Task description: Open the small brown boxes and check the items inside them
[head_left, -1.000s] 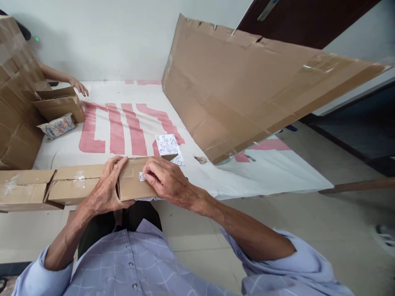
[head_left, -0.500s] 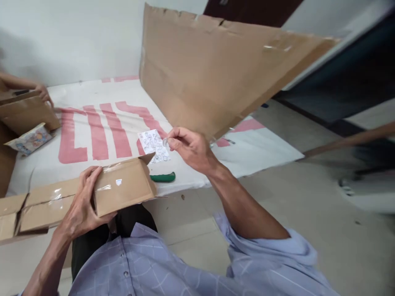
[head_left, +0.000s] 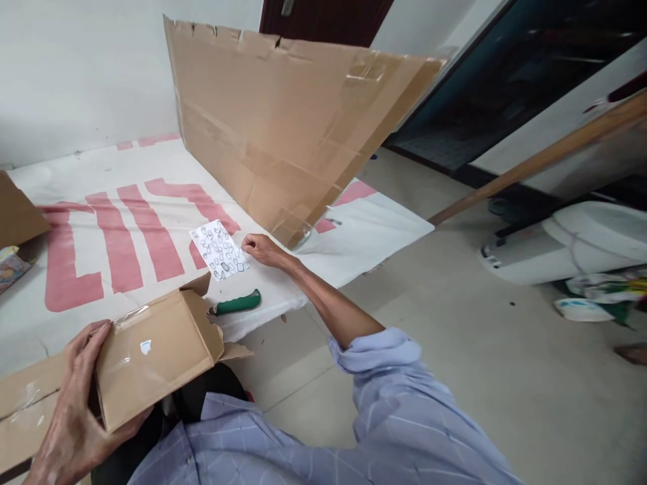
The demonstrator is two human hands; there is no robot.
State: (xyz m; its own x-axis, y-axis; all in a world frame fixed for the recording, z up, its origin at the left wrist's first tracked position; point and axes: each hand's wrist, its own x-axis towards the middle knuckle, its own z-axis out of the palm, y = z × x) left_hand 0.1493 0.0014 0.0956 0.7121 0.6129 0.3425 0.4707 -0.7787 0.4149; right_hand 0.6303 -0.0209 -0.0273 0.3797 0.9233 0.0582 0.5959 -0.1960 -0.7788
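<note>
My left hand point(head_left: 75, 404) grips the left end of a small cardboard box point(head_left: 156, 357), which bears a little white sticker point(head_left: 145, 347) and strips of clear tape. Its right-end flaps stick out. My right hand point(head_left: 257, 248) has its fingers pinched together at the right edge of a white sheet point(head_left: 218, 250) printed with many small outlined shapes; whatever is between the fingertips is too small to make out. A green-handled tool point(head_left: 238, 302) lies on the table, between the box and my right forearm.
A large cardboard panel point(head_left: 283, 121) stands slanted on the table, covered with a white and red sheet point(head_left: 404, 225). More cardboard point(head_left: 20, 209) and a colourful packet point(head_left: 11, 268) are at the left. A wooden pole point(head_left: 530, 162) and a white bucket point(head_left: 581, 242) are at the right.
My right hand has moved down to the edge of the printed sheet. The view has turned right, so things appear further left, and the other person's hand is out of view.
</note>
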